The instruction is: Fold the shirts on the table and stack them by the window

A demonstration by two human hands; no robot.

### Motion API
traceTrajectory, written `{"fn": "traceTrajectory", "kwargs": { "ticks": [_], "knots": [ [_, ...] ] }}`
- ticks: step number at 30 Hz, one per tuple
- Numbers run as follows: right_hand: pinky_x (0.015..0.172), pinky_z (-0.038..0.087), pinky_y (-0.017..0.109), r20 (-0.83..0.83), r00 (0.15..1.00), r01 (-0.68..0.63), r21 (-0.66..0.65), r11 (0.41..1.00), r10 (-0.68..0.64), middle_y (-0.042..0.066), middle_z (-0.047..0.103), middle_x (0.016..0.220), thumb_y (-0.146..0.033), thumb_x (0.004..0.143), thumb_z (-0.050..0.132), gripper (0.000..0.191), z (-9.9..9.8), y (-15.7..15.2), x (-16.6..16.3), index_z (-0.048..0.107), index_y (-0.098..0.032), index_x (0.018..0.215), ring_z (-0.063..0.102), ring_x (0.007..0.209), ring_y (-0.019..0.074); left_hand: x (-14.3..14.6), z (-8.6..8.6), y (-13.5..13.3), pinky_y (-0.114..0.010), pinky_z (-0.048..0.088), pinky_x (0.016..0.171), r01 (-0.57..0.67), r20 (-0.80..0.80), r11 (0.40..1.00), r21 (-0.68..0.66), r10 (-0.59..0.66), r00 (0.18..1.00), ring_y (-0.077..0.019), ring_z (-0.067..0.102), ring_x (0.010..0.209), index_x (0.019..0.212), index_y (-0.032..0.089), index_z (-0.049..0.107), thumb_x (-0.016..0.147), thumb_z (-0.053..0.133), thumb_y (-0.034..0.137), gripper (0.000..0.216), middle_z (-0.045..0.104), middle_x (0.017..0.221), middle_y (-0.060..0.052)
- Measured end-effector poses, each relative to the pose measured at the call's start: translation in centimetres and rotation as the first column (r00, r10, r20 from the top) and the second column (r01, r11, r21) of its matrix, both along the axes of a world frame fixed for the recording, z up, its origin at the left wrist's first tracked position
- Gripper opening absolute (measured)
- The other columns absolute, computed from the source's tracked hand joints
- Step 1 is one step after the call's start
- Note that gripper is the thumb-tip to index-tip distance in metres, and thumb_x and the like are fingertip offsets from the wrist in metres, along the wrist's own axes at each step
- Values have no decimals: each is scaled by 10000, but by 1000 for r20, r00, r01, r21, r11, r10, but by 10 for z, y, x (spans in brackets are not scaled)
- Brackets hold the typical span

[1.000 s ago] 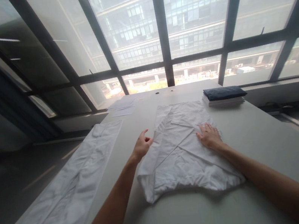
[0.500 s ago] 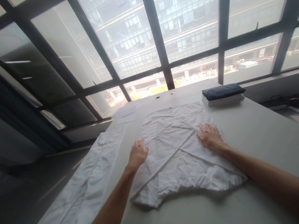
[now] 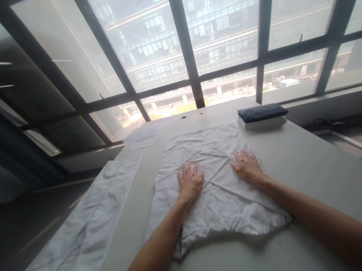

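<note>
A wrinkled white garment (image 3: 221, 207) lies on the white table in front of me, its cloth folded over itself with diagonal creases meeting near the middle. My left hand (image 3: 191, 181) rests flat on its left-centre part, fingers spread and pointing away from me. Palm down near the garment's right edge is my right hand (image 3: 247, 167), its fingers also apart. Neither hand grips the cloth. My left forearm crosses over the garment's lower left side and hides some of it.
Along the table's left edge stretches another white garment (image 3: 81, 244). Papers (image 3: 141, 135) lie at the far left. A folded dark blue cloth (image 3: 262, 112) sits on a white stack (image 3: 264, 123) at the far right. Windows stand behind the table (image 3: 311, 164).
My left hand has moved right, from the garment's left edge onto its middle. Cloth on the left side now spreads farther outward. My right hand stays at nearly the same spot.
</note>
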State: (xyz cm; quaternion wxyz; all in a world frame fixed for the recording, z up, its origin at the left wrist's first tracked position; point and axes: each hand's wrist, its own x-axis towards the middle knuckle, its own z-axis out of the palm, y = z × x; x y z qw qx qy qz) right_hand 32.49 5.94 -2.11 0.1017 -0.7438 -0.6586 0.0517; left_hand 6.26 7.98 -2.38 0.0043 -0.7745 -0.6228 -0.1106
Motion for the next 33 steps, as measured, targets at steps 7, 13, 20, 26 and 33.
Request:
{"fn": "traceTrajectory", "kwargs": {
  "ticks": [7, 13, 20, 26, 33],
  "knots": [
    [1228, 132, 541, 33, 999, -13, -35, 999, 14, 202, 238, 1683, -477, 1047, 308, 661, -3, 5, 2, 313, -144, 1618, 180, 1562, 323, 0, 10, -7, -640, 231, 1197, 104, 40, 993, 61, -106, 994, -348, 233, 1542, 1494, 241, 517, 1038, 450, 430, 498, 369, 1634, -148],
    [1226, 154, 528, 33, 999, -19, -14, 1000, 19, 201, 275, 1670, -473, 1048, 323, 646, -6, 6, 3, 344, -150, 1606, 208, 1555, 316, 4, 16, -19, -669, 143, 1213, 314, 19, 946, -77, -313, 949, -353, 225, 1547, 1568, 283, 413, 979, 443, 698, 721, 339, 1658, -109],
    [1228, 160, 509, 38, 999, -10, -19, 1000, 11, 195, 287, 1668, -485, 1041, 333, 648, -9, 9, 5, 362, -158, 1600, 221, 1553, 307, 6, 16, -19, -656, 211, 1202, 288, 65, 957, -37, -285, 956, -329, 305, 1519, 1512, 263, 489, 1066, 407, 464, 496, 415, 1618, -100],
    [1232, 156, 498, 20, 1000, -11, -18, 1000, 11, 195, 279, 1671, -477, 1039, 337, 644, -8, 7, 4, 375, -154, 1594, 215, 1555, 309, 8, 22, -19, -563, 275, 1215, 251, 129, 968, -18, -247, 960, -275, 440, 1447, 1364, 275, 625, 1057, 416, 263, 372, 560, 1509, -64],
    [1229, 164, 498, 20, 1000, -1, 4, 1000, 1, 181, 301, 1665, -463, 1037, 344, 627, -9, 7, 4, 389, -165, 1587, 234, 1548, 306, -6, 34, -4, -372, 535, 959, 71, 326, 997, -18, -61, 944, -269, 708, 1100, 1498, 239, 512, 981, 399, 103, 547, 746, 1203, -106]
  ]
}}
